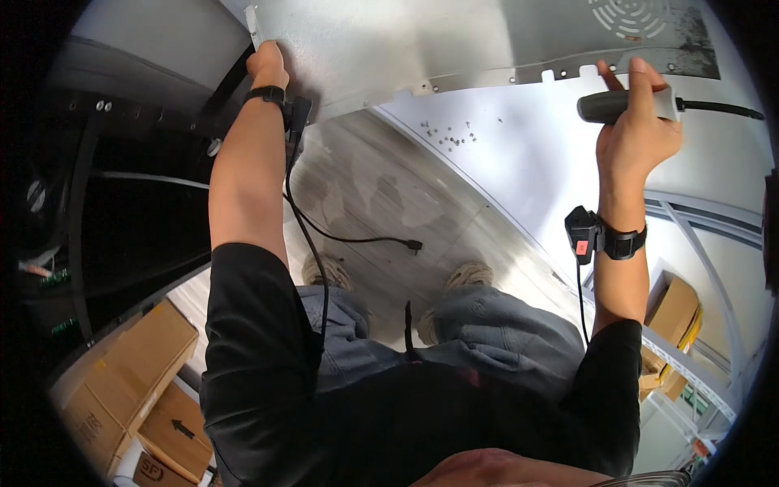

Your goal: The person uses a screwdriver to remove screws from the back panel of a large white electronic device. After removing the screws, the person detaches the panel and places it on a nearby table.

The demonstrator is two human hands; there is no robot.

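A large silver sheet-metal panel [381, 49], with a round vent pattern and tabs along its near edge, spans the top of the view. My left hand [269, 66] is closed on the panel's left edge, fingers curled and partly hidden. My right hand [641, 122] is wrapped round a screwdriver [607, 106] with a grey handle and a long black part pointing right. Its fingertips are close to the panel's near edge; whether they touch it I cannot tell. Several small screws [450, 136] lie scattered on the white tabletop [519, 170] below the panel.
An open black cabinet [146, 235] stands at the left. Cardboard boxes [130, 365] are at the lower left, another box [673, 312] at the right beside a white metal frame [706, 243]. A black cable [357, 239] with a plug hangs from my left wrist, above the floor [381, 187].
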